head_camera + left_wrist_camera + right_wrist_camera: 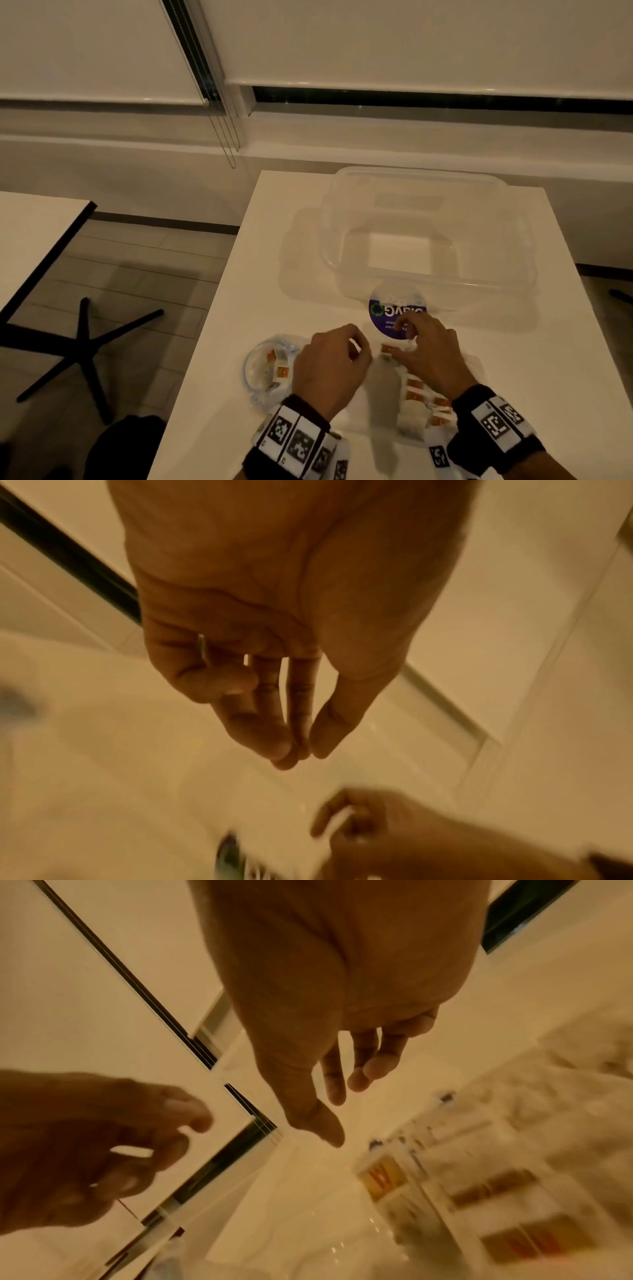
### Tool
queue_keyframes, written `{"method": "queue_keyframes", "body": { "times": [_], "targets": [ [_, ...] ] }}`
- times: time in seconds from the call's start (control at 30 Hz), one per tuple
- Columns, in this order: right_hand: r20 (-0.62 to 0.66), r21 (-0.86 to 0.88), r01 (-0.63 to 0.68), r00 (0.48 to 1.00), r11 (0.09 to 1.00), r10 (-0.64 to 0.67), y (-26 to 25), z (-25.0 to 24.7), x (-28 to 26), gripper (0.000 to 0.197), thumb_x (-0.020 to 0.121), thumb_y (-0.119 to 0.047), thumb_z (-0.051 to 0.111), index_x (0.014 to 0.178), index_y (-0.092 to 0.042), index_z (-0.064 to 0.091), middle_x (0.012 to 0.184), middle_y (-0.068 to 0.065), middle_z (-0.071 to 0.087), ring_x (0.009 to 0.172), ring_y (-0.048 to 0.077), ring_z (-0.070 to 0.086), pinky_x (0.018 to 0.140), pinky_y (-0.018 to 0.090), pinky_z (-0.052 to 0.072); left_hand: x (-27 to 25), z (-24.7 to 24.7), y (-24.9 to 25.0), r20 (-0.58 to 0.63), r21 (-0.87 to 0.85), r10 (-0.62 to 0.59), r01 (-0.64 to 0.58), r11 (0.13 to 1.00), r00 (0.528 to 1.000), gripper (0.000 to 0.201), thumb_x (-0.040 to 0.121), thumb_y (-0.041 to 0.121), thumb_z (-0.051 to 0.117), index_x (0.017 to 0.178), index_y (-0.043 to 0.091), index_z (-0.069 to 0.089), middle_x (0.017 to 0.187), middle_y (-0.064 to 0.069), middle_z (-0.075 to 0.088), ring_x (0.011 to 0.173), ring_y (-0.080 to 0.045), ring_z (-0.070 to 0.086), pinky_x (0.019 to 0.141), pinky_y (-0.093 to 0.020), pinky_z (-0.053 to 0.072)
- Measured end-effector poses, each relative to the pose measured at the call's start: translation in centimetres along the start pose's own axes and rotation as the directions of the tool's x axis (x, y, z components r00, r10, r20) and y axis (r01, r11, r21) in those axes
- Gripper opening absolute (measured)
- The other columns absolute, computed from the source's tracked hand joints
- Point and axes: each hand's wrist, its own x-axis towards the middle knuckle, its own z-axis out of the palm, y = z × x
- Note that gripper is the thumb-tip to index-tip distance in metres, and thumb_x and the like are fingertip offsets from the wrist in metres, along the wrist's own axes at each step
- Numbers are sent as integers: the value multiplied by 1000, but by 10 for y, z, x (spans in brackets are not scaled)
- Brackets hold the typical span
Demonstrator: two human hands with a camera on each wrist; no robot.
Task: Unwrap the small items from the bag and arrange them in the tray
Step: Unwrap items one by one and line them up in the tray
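2 hands crowd my view: left hand point(330, 363) pinches a small wrapper point(354, 349), right hand point(430, 353) fingers loose, so I might scatter the packets point(416, 394).

White table point(239, 308), round purple sticker point(385, 317) (text upside down), window blinds point(411, 41)
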Motion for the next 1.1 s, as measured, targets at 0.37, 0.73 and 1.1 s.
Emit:
{"method": "queue_keyframes", "body": {
  "times": [0.37, 0.73, 1.1],
  "targets": [
    [181, 66, 428, 883, 901, -432, -94, 34, -18, 36, 87, -36, 64, 121, -34, 50, 111, -11, 49, 84, 11, 59, 77, 30, 50, -4, -16, -137, 169, 405, 22, -90, 910, 985, 23, 97, 33, 52, 115, 29, 65, 125, 7, 65, 107, -20, 65, 86, -31, 49],
    [131, -63, 395, 914, 916, -385, -118, 56, -17, 28, 90, -34, 58, 118, -31, 53, 112, -9, 52, 88, 14, 59, 84, 26, 42, 5, -10, -140, 46, 488, 110, -119, 865, 993, 27, 102, 29, 40, 119, 25, 60, 124, 3, 62, 116, -20, 56, 85, -35, 50],
    [95, 230, 415, 891, 881, -444, -151, 33, -41, 35, 89, -40, 63, 122, -42, 50, 112, -20, 52, 89, 2, 58, 79, 11, 43, -26, -92, -132, 155, -784, -111, 191, 591, 982, 11, 90, 11, 69, 80, 12, 73, 97, -7, 76, 91, -17, 69, 90, -32, 52]
  ]
}}
